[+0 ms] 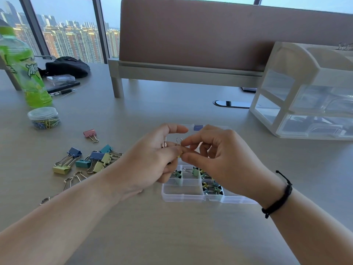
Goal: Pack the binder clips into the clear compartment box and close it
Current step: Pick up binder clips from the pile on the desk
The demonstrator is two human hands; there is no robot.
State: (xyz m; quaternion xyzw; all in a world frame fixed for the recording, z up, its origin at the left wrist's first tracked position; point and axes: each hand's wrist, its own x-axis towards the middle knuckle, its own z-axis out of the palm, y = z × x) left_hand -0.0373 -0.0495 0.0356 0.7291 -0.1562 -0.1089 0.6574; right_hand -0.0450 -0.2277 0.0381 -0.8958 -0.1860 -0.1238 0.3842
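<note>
The clear compartment box [183, 197] lies open on the desk in front of me, with small binder clips [211, 186] in some of its compartments. Above the box, my left hand [152, 159] and my right hand [217, 159] meet and pinch one small binder clip [179, 142] between their fingertips; its wire handle sticks up, its body is mostly hidden. A pile of larger coloured binder clips [89, 159] lies on the desk to the left, and a pink binder clip [90, 134] sits apart behind it.
A round tub of paper clips [43, 118] and a green bottle [24, 73] stand at the left. A white drawer unit [309, 92] stands at the right. A desk divider [210, 44] runs across the back. Pens and a black bag [66, 67] lie far left.
</note>
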